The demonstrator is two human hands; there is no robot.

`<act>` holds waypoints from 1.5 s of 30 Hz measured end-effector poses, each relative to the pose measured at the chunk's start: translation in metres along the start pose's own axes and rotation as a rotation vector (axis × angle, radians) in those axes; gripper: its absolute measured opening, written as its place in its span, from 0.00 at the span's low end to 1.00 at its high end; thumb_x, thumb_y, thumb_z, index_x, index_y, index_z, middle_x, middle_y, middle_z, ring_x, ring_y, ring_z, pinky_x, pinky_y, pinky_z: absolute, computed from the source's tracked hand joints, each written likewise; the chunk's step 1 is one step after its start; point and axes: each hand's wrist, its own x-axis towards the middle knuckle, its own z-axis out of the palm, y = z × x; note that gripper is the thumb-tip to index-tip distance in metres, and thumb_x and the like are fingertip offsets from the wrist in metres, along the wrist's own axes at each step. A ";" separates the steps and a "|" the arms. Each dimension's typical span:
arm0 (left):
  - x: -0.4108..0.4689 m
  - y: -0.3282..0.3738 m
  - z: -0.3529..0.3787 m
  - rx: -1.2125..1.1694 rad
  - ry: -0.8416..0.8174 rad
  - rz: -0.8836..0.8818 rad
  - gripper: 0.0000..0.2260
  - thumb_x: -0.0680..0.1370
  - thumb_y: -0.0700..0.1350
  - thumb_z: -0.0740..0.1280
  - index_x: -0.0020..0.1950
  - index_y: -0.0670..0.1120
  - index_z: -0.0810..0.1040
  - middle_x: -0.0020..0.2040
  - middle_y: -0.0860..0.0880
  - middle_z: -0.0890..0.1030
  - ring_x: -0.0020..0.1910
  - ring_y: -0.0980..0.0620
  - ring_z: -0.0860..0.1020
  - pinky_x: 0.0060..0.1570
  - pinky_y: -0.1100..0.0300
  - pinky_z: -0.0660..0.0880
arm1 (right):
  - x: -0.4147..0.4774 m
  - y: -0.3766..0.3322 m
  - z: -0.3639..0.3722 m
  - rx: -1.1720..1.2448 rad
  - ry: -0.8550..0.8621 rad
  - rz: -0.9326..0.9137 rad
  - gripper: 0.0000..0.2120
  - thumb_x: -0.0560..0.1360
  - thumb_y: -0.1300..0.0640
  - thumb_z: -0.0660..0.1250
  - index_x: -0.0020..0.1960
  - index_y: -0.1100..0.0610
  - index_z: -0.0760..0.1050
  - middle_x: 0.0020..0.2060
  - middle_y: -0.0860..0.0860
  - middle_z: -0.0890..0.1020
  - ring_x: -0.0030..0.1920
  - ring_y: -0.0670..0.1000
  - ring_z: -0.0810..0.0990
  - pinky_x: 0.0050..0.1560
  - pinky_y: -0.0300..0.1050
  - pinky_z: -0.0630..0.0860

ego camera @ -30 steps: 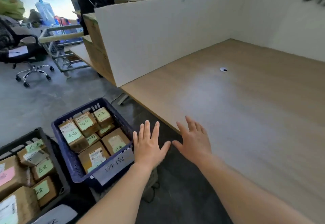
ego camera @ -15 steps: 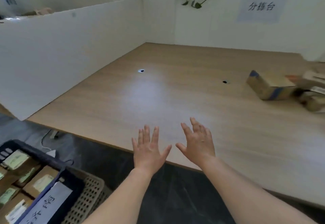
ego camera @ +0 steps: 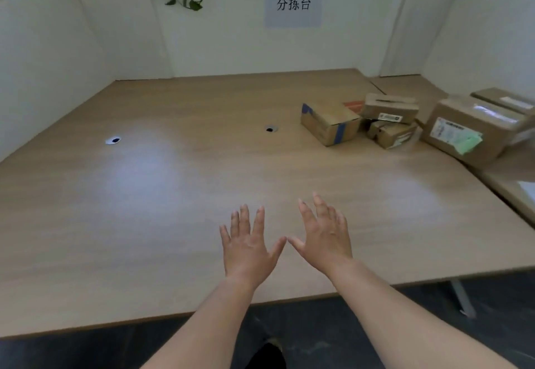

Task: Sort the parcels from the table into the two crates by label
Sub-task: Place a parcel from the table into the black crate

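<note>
White partition walls [ego camera: 52, 59] close off the wooden counter [ego camera: 173, 200], with a printed sign [ego camera: 293, 2] on the back wall. At its far right sit a blue-taped carton [ego camera: 328, 125], just beside it an upper small carton [ego camera: 389, 107] stacked on a lower small carton [ego camera: 390, 136], then a large carton [ego camera: 463, 137] bearing a green note [ego camera: 470, 143]. The left hand [ego camera: 246, 248] and right hand [ego camera: 325, 238] hover over the near edge, well short of them, fingers spread, palms down, holding nothing, thumbs almost meeting. All four look stiff, taped and probably light; opposite side faces should give a sound hold, both hands for the large one. Neither crate is in view, so their contents cannot be told.
</note>
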 end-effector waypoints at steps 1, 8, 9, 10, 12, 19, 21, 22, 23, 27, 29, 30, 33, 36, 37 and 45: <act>0.010 0.005 -0.001 -0.009 -0.001 0.016 0.35 0.78 0.68 0.46 0.78 0.54 0.36 0.78 0.45 0.36 0.77 0.46 0.36 0.75 0.44 0.38 | 0.007 0.004 -0.002 -0.002 0.014 0.010 0.38 0.76 0.36 0.59 0.78 0.50 0.48 0.77 0.55 0.46 0.76 0.56 0.50 0.74 0.58 0.50; 0.094 0.034 -0.006 -0.074 0.047 0.111 0.35 0.78 0.67 0.48 0.78 0.53 0.38 0.79 0.45 0.37 0.78 0.46 0.38 0.74 0.44 0.38 | 0.076 0.029 -0.014 -0.078 0.076 0.109 0.38 0.76 0.36 0.59 0.78 0.51 0.49 0.77 0.55 0.46 0.75 0.56 0.53 0.73 0.56 0.51; 0.107 0.033 -0.007 -0.079 0.044 0.113 0.35 0.78 0.67 0.48 0.78 0.53 0.38 0.79 0.45 0.37 0.78 0.45 0.38 0.75 0.44 0.39 | 0.087 0.030 -0.016 -0.081 0.073 0.128 0.38 0.76 0.36 0.58 0.78 0.50 0.48 0.77 0.55 0.46 0.75 0.55 0.52 0.73 0.56 0.51; 0.117 0.032 -0.008 -0.078 0.041 0.104 0.35 0.78 0.67 0.48 0.78 0.53 0.38 0.79 0.45 0.37 0.78 0.45 0.38 0.75 0.44 0.39 | 0.094 0.031 -0.018 -0.080 0.065 0.141 0.38 0.76 0.36 0.58 0.78 0.50 0.48 0.77 0.55 0.46 0.75 0.55 0.52 0.73 0.56 0.51; 0.139 0.029 -0.012 -0.076 0.042 0.094 0.35 0.78 0.67 0.48 0.78 0.53 0.38 0.79 0.44 0.37 0.78 0.45 0.38 0.75 0.43 0.40 | 0.109 0.035 -0.024 -0.092 0.050 0.162 0.37 0.76 0.37 0.58 0.78 0.50 0.48 0.77 0.55 0.46 0.75 0.56 0.53 0.74 0.56 0.51; 0.191 0.051 -0.017 -0.198 0.048 0.167 0.35 0.79 0.65 0.53 0.79 0.52 0.43 0.80 0.44 0.44 0.76 0.45 0.56 0.70 0.53 0.59 | 0.155 0.065 -0.038 -0.147 0.133 0.176 0.19 0.79 0.46 0.57 0.64 0.53 0.72 0.62 0.51 0.75 0.62 0.52 0.71 0.60 0.46 0.65; 0.203 0.062 -0.016 -0.197 0.053 0.182 0.35 0.79 0.65 0.53 0.79 0.51 0.43 0.80 0.44 0.45 0.75 0.45 0.57 0.69 0.53 0.60 | 0.162 0.077 -0.039 -0.136 0.144 0.181 0.17 0.78 0.47 0.59 0.63 0.54 0.73 0.60 0.50 0.75 0.60 0.52 0.72 0.58 0.45 0.67; 0.210 0.069 -0.017 -0.190 0.059 0.188 0.35 0.79 0.65 0.53 0.79 0.51 0.42 0.80 0.44 0.45 0.75 0.46 0.57 0.69 0.54 0.60 | 0.166 0.085 -0.040 -0.130 0.145 0.190 0.17 0.78 0.48 0.59 0.64 0.54 0.73 0.61 0.50 0.74 0.61 0.51 0.72 0.59 0.45 0.67; 0.217 0.077 -0.017 -0.191 0.063 0.194 0.35 0.79 0.65 0.53 0.79 0.51 0.42 0.79 0.44 0.44 0.75 0.46 0.57 0.69 0.54 0.60 | 0.172 0.094 -0.041 -0.124 0.143 0.195 0.18 0.78 0.48 0.59 0.65 0.54 0.72 0.62 0.50 0.73 0.62 0.51 0.71 0.59 0.45 0.67; 0.236 0.103 -0.015 -0.216 0.061 0.205 0.35 0.79 0.64 0.54 0.79 0.51 0.42 0.80 0.45 0.45 0.75 0.46 0.58 0.68 0.54 0.61 | 0.196 0.129 -0.044 -0.097 0.114 0.194 0.17 0.79 0.49 0.58 0.65 0.53 0.72 0.62 0.50 0.74 0.61 0.51 0.72 0.58 0.43 0.68; 0.247 0.112 -0.014 -0.227 0.060 0.184 0.35 0.80 0.63 0.54 0.79 0.51 0.41 0.80 0.45 0.45 0.75 0.46 0.58 0.68 0.54 0.61 | 0.210 0.142 -0.044 -0.073 0.094 0.185 0.17 0.79 0.50 0.57 0.66 0.53 0.72 0.62 0.50 0.73 0.61 0.50 0.72 0.57 0.43 0.68; 0.253 0.117 -0.015 -0.234 0.056 0.167 0.35 0.80 0.63 0.54 0.79 0.51 0.41 0.80 0.45 0.46 0.75 0.46 0.58 0.68 0.53 0.62 | 0.218 0.149 -0.045 -0.064 0.085 0.178 0.17 0.79 0.51 0.57 0.66 0.52 0.71 0.63 0.50 0.73 0.61 0.50 0.72 0.57 0.43 0.68; 0.275 0.137 -0.016 -0.238 0.040 0.128 0.34 0.80 0.62 0.54 0.79 0.51 0.41 0.80 0.45 0.47 0.76 0.46 0.57 0.68 0.53 0.62 | 0.244 0.173 -0.047 -0.034 0.081 0.161 0.17 0.80 0.52 0.56 0.67 0.53 0.70 0.63 0.50 0.72 0.61 0.51 0.71 0.55 0.44 0.69; 0.303 0.162 -0.018 -0.256 0.033 0.103 0.33 0.81 0.61 0.54 0.79 0.51 0.41 0.80 0.46 0.48 0.76 0.46 0.56 0.69 0.53 0.61 | 0.277 0.201 -0.050 0.015 0.096 0.147 0.17 0.80 0.52 0.57 0.67 0.54 0.70 0.64 0.51 0.72 0.63 0.51 0.70 0.57 0.45 0.70; 0.313 0.171 -0.018 -0.271 0.031 0.090 0.33 0.81 0.60 0.54 0.79 0.51 0.41 0.80 0.46 0.48 0.76 0.46 0.55 0.69 0.53 0.60 | 0.290 0.210 -0.052 0.025 0.096 0.137 0.18 0.80 0.51 0.57 0.68 0.54 0.70 0.64 0.51 0.72 0.64 0.51 0.70 0.58 0.45 0.70; 0.392 0.226 -0.011 -0.397 0.023 -0.017 0.33 0.81 0.58 0.56 0.79 0.50 0.43 0.79 0.46 0.51 0.77 0.47 0.54 0.70 0.52 0.60 | 0.395 0.262 -0.058 0.142 0.032 0.080 0.26 0.80 0.50 0.59 0.74 0.57 0.59 0.70 0.55 0.65 0.70 0.55 0.63 0.64 0.51 0.67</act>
